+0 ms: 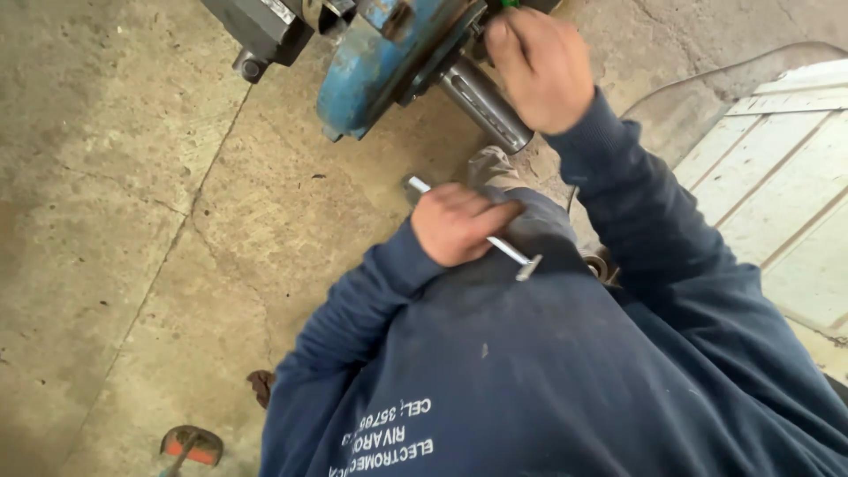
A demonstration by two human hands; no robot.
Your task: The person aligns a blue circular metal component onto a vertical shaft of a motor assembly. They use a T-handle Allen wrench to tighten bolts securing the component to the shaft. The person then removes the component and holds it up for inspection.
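Observation:
My left hand (455,221) is closed around a slim silver metal rod tool (515,256) with a small cross-piece at its lower end. It rests against my knee in dark blue clothing. My right hand (539,66) is up at a blue machine housing (371,62), just above the grey steel shaft (484,102) that sticks out of it. Its fingers are curled around something small with a green end (507,3) at the top edge; most of that thing is hidden.
A dark grey machine part (256,26) adjoins the blue housing at the top left. A white panelled board (777,185) lies at the right. On the cracked concrete floor (115,221) are a red-orange tool (190,446) and a metal ring (599,265).

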